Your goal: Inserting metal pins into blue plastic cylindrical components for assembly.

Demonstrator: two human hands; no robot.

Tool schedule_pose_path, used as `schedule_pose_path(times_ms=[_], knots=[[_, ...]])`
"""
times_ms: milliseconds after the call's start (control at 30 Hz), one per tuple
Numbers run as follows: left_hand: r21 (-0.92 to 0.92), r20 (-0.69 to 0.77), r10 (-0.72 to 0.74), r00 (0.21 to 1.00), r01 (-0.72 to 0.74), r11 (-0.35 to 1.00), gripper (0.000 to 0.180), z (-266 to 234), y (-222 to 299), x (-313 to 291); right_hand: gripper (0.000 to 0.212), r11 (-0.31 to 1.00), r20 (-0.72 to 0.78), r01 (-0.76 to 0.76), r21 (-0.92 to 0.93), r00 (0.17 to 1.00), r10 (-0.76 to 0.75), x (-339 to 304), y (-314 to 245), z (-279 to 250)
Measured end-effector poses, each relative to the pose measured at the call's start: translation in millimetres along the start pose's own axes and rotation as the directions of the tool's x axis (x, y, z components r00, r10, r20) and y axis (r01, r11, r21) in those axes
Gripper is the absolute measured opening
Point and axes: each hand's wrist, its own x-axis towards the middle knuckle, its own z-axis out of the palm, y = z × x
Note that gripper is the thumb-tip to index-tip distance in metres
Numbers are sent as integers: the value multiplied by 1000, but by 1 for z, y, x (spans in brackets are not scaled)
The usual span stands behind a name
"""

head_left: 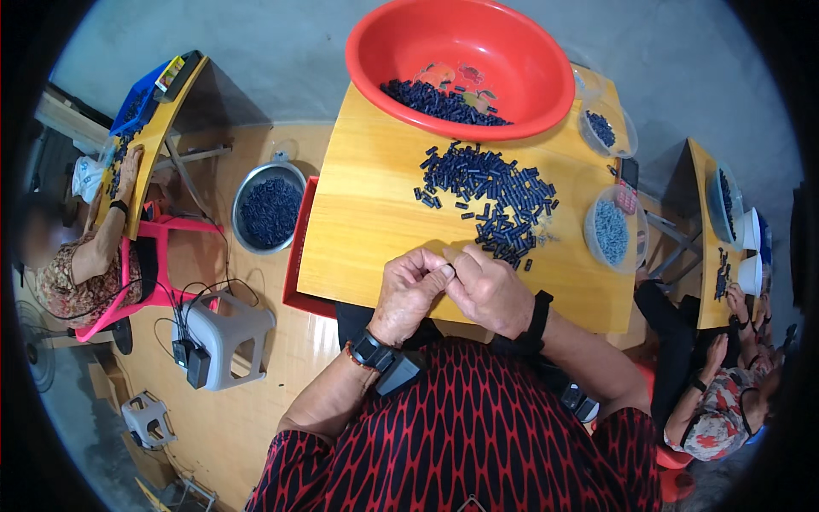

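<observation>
Over the near edge of the yellow table (358,196), my left hand (408,294) and my right hand (492,290) meet, thumbs and fingertips pinched together. Whatever sits between the fingertips is too small and covered to make out. Just beyond them spreads a loose pile of short dark-blue cylinders (490,192). A few small silvery pieces (546,235) lie at the pile's right side. Behind the pile, a big red basin (461,43) holds more of the cylinders. To the right, a clear tub (611,232) is filled with small grey-blue pieces.
Another clear tub (604,128) with dark pieces and a red-and-black phone (627,188) are at the table's right. A metal bowl of cylinders (270,207) and a grey stool (223,333) stand left. Co-workers sit at a left table (162,128) and a right table (712,290).
</observation>
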Motion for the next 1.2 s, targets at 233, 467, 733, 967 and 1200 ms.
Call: schedule_pose_path(times_ms=[233, 467, 733, 967, 1200], knots=[[218, -296, 458, 838, -407, 887, 1, -22, 26, -24, 22, 924, 110, -268, 271, 963, 247, -33, -11, -22], [401, -731, 611, 305, -532, 746, 5, -132, 43, -57, 12, 881, -196, -443, 166, 861, 469, -88, 31, -46], [-22, -781, 127, 612, -230, 973, 10, -227, -38, -41, 14, 892, -201, -427, 148, 870, 450, -73, 49, -48], [0, -848, 131, 513, -246, 969, 20, -226, -42, -38, 11, 930, -196, -366, 35, 910, 365, -71, 45, -48], [420, -792, 551, 264, -421, 804, 20, -190, 12, -49, 13, 890, -266, -415, 187, 851, 453, -81, 45, -42]])
